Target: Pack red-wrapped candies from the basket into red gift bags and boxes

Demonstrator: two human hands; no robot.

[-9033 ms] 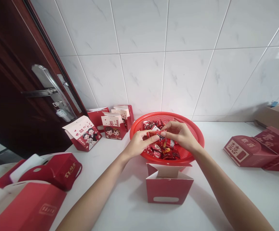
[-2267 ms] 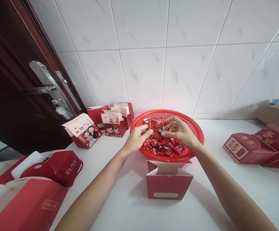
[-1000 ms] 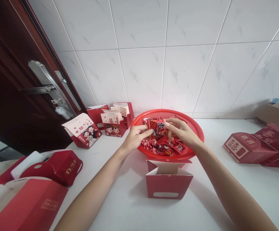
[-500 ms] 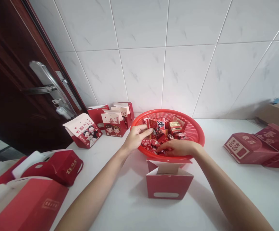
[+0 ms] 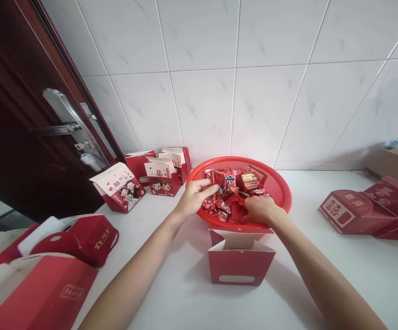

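A red perforated plastic basket (image 5: 281, 183) on the white table holds several wrapped candies (image 5: 223, 208), mostly red, and a gold-topped packet (image 5: 249, 180). Over its left side, my left hand (image 5: 194, 197) is closed, pinching a shiny red-wrapped candy (image 5: 217, 178) between thumb and fingers. My right hand (image 5: 262, 210) reaches in over the front right rim, its fingers curled down among the candies. Its fingertips are hidden, so what they grip does not show. In front of the basket a red paper gift box (image 5: 242, 266) stands upright with its top open.
Printed gift boxes (image 5: 121, 185) stand at the back left by the wall. Larger red boxes (image 5: 40, 288) fill the front left, near a dark door (image 5: 23, 137). More red boxes (image 5: 357, 211) and a cardboard box (image 5: 391, 162) are at the right.
My right hand has shifted right within the basket and its fingers have curled in, uncovering candies near the front. My left hand stays almost still with its candy.
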